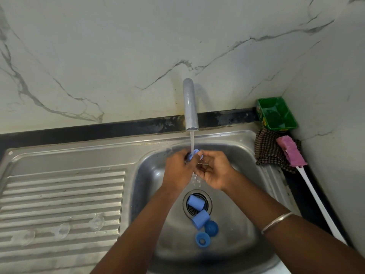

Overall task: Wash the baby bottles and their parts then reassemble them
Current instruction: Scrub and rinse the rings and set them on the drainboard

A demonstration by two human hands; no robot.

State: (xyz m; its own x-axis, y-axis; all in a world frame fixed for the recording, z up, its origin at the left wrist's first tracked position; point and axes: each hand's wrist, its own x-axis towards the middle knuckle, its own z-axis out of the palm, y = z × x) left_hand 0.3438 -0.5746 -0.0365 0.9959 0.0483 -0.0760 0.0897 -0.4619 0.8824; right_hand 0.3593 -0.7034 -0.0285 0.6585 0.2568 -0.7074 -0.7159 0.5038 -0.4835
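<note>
Hands meet under a running tap [190, 104] over a steel sink [233, 155]. The left hand [177, 171] has its fingers [194, 158] curled round a small light-blue bottle part [192, 154], held right in the water stream [192, 142]. The right hand [214, 169], just beside the left, curls its fingers round something clear and glossy; what it is cannot be told. A metal bangle [276, 222] sits on the right forearm.

Below the fingers, nearer the person, more blue parts lie in the sink bowl. One light-blue cap [195, 202] lies on its side over the drain strainer [207, 200]. A second light-blue cap [200, 219] lies just past the strainer's edge, touching a darker blue round piece [212, 227]. A blue screw ring [202, 239] with a hole in its middle lies beside that.

Left of the fingers, on the ribbed draining board [59, 194], three clear teats [62, 230] stand in a loose row.

Right of the fingers, on the counter, a checked cloth [266, 151] lies beside the sink rim, with a pink sponge brush [291, 151] on a long white handle resting across it. Beyond it, a green tub [276, 113] sits in the corner against the marbled wall [118, 56].
</note>
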